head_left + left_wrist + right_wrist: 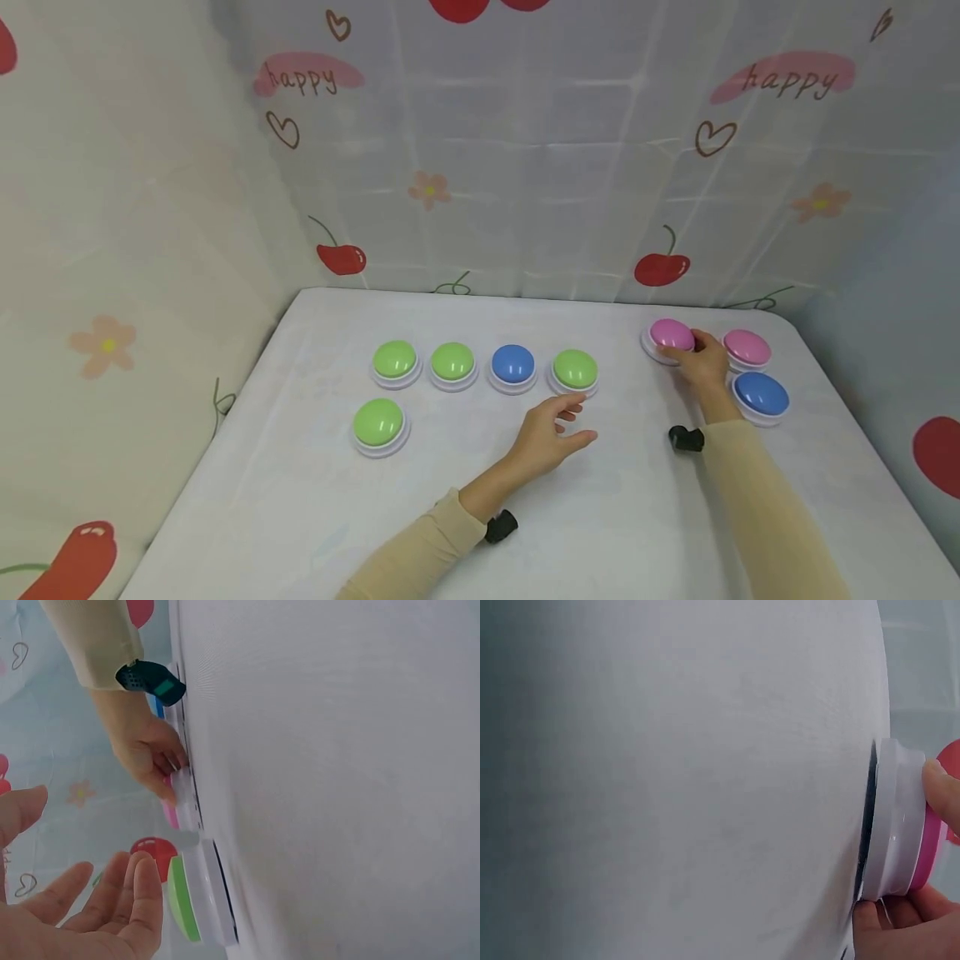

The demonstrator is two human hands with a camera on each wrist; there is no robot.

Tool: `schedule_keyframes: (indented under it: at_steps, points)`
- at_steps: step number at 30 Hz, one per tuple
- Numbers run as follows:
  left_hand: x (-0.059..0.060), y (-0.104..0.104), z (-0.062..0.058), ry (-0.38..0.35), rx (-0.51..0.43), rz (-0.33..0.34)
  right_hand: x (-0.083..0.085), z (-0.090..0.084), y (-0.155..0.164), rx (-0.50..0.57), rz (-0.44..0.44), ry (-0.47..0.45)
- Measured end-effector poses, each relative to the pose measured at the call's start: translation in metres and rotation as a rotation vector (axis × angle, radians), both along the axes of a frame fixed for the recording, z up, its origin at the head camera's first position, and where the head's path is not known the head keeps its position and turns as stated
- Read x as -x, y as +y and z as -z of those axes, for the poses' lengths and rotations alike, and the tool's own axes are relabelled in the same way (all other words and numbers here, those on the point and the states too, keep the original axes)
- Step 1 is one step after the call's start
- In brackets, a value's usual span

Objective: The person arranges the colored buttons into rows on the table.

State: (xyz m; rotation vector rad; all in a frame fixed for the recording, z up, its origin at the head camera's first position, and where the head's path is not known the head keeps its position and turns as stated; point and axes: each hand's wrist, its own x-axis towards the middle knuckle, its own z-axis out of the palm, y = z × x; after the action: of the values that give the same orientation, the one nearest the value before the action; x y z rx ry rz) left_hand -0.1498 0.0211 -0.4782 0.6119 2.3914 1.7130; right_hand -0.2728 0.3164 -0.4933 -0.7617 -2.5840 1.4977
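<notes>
I see my left hand (551, 433) closest to me, over the white table (300, 500). Its fingers are loose and spread out, and it holds nothing. In the left wrist view the open fingers (112, 900) hang just beside a green button (187, 900), not touching it. That green button (575, 370) sits just past my left fingertips.

My right hand (701, 362) is a bit farther out and off to the right side. Its fingers are curled around the white base of a pink button (670, 335). The pink button pokes out just beyond my right fingers, on the side toward my left hand. In the right wrist view a fingertip (941, 787) sits on the button's edge and another finger is under the base (896, 825). I cannot tell if the base is fully flat on the table.

Just to the right of my right hand is a blue button (761, 394). A little past it is a second pink button (747, 347).

To the left of my left hand, farther out, three more buttons line up: blue (513, 364), green (452, 362), green (394, 359). One more green button (378, 422) sits nearer, far left of my left hand.

Behind it all hangs a cloth with cherries (660, 268).
</notes>
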Motion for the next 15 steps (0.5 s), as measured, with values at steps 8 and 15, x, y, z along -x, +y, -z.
schedule_keyframes:
  at_steps: [8,15]
  points:
    - [0.002,-0.002,0.002,0.026,0.017,0.000,-0.033,-0.015,-0.008,0.027,-0.071,-0.014]
    - [0.005,-0.001,0.002,0.041,0.021,-0.006,-0.082,-0.028,-0.026,0.021,-0.165,0.048]
